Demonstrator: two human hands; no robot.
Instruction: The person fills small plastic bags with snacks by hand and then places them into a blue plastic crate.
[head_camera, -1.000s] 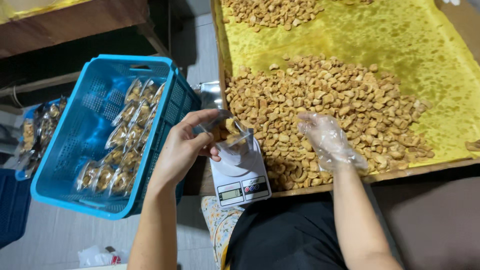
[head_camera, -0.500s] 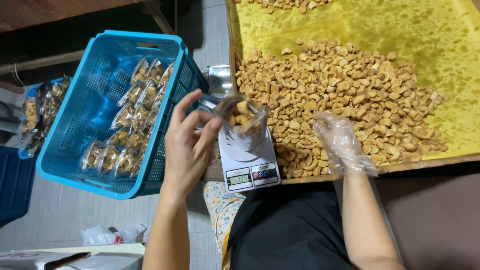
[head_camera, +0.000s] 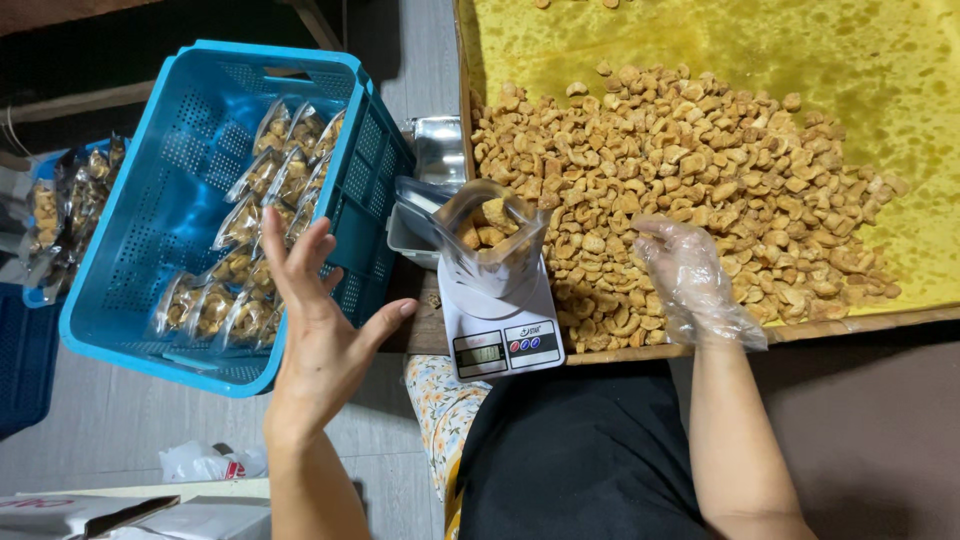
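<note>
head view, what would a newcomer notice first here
A big heap of golden snacks on the yellow tray at right, with the gloved right hand resting on it. Beside it a clear bag stands on a white scale; the bare left hand hovers open before the blue crate.

The blue crate (head_camera: 150, 250) hems in the left hand (head_camera: 320, 330) on its left; the clear bag (head_camera: 495, 235) on the scale (head_camera: 500, 320) stands between both hands. Snack pieces (head_camera: 700, 170) crowd the tray beyond the right hand (head_camera: 690, 280).
</note>
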